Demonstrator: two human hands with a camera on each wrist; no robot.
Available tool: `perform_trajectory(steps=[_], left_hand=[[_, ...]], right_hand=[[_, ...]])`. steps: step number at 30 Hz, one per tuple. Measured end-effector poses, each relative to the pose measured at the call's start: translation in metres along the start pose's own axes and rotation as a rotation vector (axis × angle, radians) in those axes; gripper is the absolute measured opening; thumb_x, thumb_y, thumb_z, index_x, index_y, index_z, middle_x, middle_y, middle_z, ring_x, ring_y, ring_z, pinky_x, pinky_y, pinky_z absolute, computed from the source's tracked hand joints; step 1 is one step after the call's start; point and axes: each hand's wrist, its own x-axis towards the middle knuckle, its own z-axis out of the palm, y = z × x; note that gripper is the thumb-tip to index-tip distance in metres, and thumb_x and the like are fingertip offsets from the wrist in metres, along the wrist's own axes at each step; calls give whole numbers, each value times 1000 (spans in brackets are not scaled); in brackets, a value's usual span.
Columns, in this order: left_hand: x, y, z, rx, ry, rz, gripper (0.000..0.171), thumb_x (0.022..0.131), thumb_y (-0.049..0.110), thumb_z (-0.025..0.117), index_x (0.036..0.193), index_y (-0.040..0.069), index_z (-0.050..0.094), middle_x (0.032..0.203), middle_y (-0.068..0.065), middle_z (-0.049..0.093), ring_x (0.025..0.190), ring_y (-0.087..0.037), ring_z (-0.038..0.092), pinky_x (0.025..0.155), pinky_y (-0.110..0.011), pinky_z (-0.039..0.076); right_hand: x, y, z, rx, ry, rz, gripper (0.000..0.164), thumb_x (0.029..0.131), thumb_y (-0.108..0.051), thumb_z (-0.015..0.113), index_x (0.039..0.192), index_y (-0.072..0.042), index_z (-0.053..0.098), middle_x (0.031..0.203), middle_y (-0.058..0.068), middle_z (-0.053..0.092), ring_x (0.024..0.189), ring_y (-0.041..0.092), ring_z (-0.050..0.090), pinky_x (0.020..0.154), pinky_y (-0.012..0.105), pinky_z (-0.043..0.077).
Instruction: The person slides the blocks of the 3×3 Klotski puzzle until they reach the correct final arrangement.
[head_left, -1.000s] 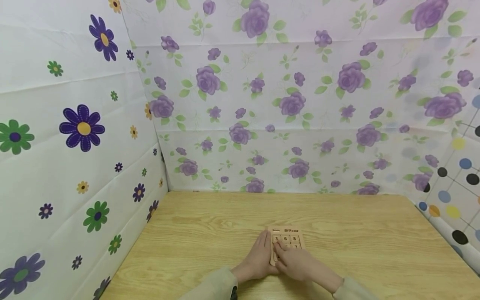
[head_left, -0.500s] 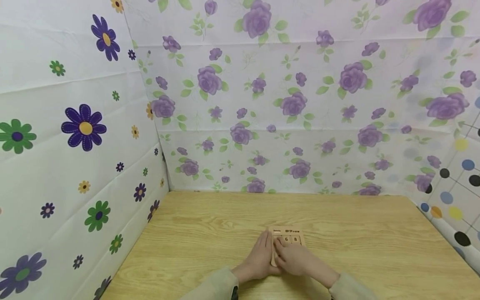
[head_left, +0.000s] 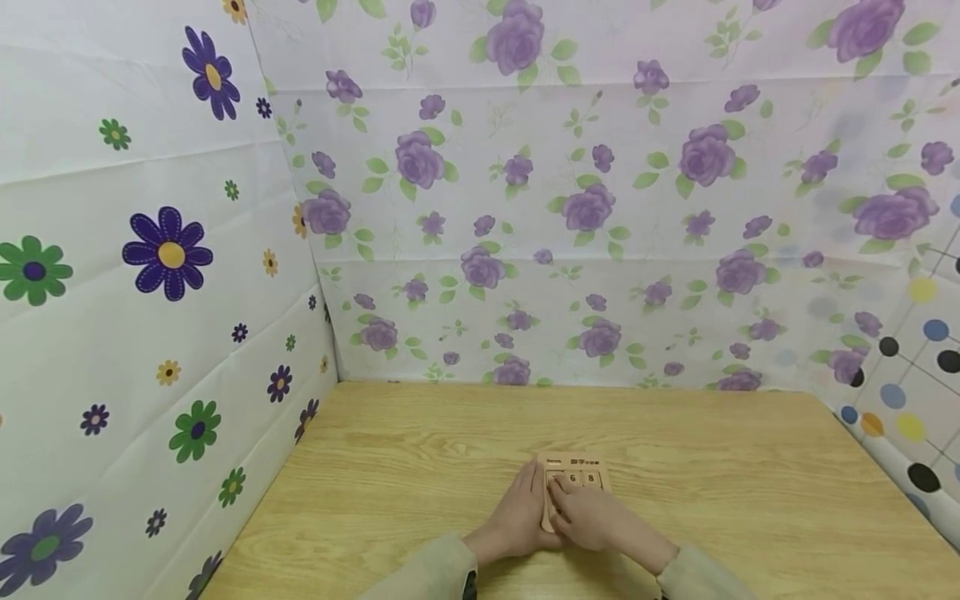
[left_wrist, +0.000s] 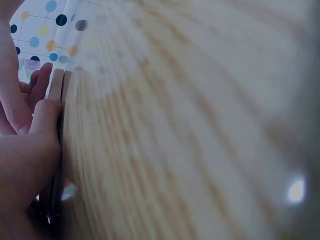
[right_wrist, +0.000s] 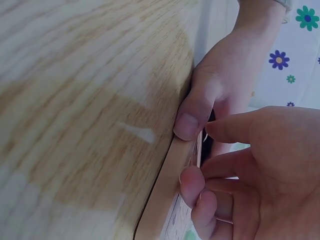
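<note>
A light wooden sliding number puzzle (head_left: 581, 460) lies on the table with printed tiles, the 6 and 8 showing in its far row. My left hand (head_left: 517, 517) braces it, straight fingers along its left side and the thumb at the near edge. In the right wrist view, that thumb (right_wrist: 189, 122) presses the puzzle's edge. My right hand (head_left: 588, 515) reaches over the board, fingertips on the tiles at the far left. Its loosely bent fingers (right_wrist: 200, 200) hover close over the board's face in the right wrist view. The right hand hides most of the nearer tiles.
The wood-grain table (head_left: 420, 425) extends around the puzzle. A rose-patterned cloth (head_left: 480, 267) hangs at the back, a flower-printed cloth (head_left: 187, 333) on the left and a dotted cloth (head_left: 900, 400) on the right.
My right fingertips have slid slightly away from me, up to the far-left tile, now covering the 3 and the second row. The left hand has stayed in place.
</note>
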Motion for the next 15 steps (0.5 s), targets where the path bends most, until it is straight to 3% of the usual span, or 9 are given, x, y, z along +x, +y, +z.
perform_trajectory(steps=[4, 11, 15], left_hand=[[-1, 1, -2, -8, -5, -5, 114, 78, 66, 67, 149, -10, 21, 155, -27, 25, 146, -33, 25, 121, -37, 26], [-3, 2, -5, -23, 8, -33, 115, 75, 66, 68, 149, -8, 22, 156, -24, 26, 145, -33, 28, 116, -49, 33], [-4, 2, -5, -7, 7, -20, 114, 76, 67, 68, 149, -9, 23, 156, -25, 26, 145, -33, 28, 118, -43, 32]], right_hand=[[-2, -1, -2, -3, -13, 5, 54, 99, -30, 48, 142, 3, 44, 149, 22, 41, 132, 38, 47, 108, 51, 42], [-4, -4, -3, -14, -16, 24, 55, 98, -31, 50, 142, 2, 44, 149, 20, 42, 133, 37, 46, 108, 51, 43], [-5, -5, -2, -11, -26, 31, 55, 98, -31, 50, 142, 1, 44, 149, 20, 42, 134, 36, 46, 109, 51, 42]])
